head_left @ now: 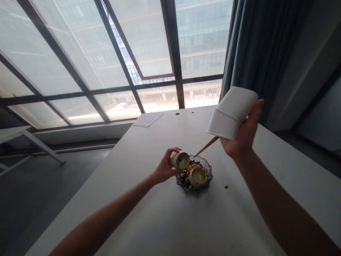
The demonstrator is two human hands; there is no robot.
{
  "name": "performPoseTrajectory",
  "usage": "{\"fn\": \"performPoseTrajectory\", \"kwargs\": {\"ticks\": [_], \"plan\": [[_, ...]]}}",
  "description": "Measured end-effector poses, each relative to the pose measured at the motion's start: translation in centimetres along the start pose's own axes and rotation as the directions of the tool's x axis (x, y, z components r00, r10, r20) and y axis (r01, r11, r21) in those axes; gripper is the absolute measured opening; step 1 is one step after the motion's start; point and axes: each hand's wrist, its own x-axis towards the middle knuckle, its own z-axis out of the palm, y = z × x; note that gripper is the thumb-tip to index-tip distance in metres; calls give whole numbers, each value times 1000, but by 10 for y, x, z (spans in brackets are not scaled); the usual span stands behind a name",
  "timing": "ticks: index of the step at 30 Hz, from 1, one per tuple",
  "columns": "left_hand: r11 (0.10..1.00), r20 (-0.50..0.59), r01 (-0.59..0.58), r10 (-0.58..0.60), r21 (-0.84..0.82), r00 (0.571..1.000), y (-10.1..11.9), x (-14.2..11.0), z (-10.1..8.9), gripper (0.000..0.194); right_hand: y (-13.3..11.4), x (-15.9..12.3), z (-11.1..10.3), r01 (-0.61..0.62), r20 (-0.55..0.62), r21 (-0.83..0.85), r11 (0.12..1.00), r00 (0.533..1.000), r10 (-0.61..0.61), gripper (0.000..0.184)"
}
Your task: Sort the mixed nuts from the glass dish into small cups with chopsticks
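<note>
My left hand [169, 167] is closed around a small pale cup [176, 160], tipped sideways with its mouth facing me and a dark bit inside. This cup is over a clear glass bowl [209, 174] with a scalloped rim. Mixed nuts [195, 165] fill the bowl, and a second small cup [197, 177] rests tilted on them. Higher up on the right, my right hand [246, 131] grips a white plastic container [231, 110], tilted with its wide end downward. From beneath that end a thin wooden stick [206, 146], perhaps chopsticks, slants toward the bowl; its upper end is hidden.
The white table [149, 220] carries papers [147, 120] at its far left corner. A dark spot [226, 187] lies right of the bowl, and round holes [177, 113] show near the far edge. Windows and a blue curtain [247, 53] stand behind; another table [16, 133] is at left.
</note>
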Motion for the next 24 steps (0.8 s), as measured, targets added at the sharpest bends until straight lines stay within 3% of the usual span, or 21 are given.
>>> {"fn": "performPoseTrajectory", "kwargs": {"ticks": [4,8,11,16,19,22,24], "plan": [[998,-17,43,-44,-50,999,1,5,6,80,27,-28,31,-7,-123,8,1000,992,8,89],[997,-21,67,-68,-37,997,1,6,9,83,62,-48,43,-150,-43,-49,987,988,148,101],[999,-27,49,-48,9,998,-2,5,10,83,68,-52,39,-226,12,-86,970,974,228,106],[981,10,-45,44,187,999,1,8,2,73,47,-49,31,-185,-18,-25,982,983,185,105],[935,131,-142,104,326,986,12,14,-8,57,26,-47,25,-163,-9,15,986,987,163,107],[874,308,-249,122,417,944,26,23,-18,42,7,-41,-1,-119,-8,20,993,993,119,100],[839,424,-319,119,440,898,35,29,-22,43,-2,-34,-31,-55,-97,-33,998,994,52,92]]}}
